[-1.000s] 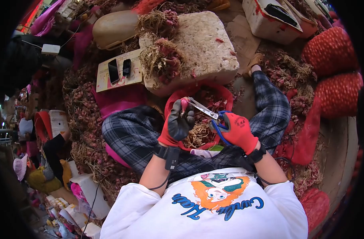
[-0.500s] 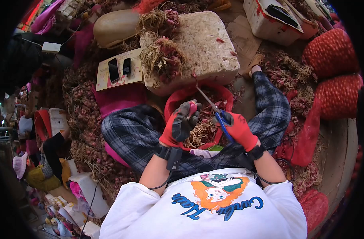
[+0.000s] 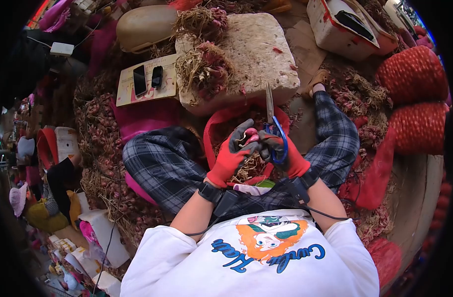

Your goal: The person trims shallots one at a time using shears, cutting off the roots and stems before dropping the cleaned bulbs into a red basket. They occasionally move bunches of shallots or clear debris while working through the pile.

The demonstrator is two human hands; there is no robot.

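Observation:
My left hand point(image 3: 230, 157), in a red and grey work glove, is closed around shallots point(image 3: 251, 135) with pink-red skins. A pale stem curls beside them. In my right hand point(image 3: 292, 157), gloved alike, are scissors point(image 3: 270, 105) with blue handles, their blades pointing away from me toward the foam block. The fingers of both hands meet or nearly meet at the shallots. Below them, between my legs, sits a red tub point(image 3: 209, 134) with dry stalks and peelings inside, partly hidden by my hands.
A worn foam block point(image 3: 261, 49) stands ahead, bearing dried shallot bunches point(image 3: 209, 69). Left of it, two phones point(image 3: 140, 80) lie on a board point(image 3: 125, 94). Heaped shallots point(image 3: 100, 183) cover the left floor. Full red mesh sacks point(image 3: 414, 74) are stacked at right, below a foam box point(image 3: 330, 29).
My right hand has moved left, close to my left hand, and the scissors have turned to point straight ahead. More of the shallots now shows in my left hand.

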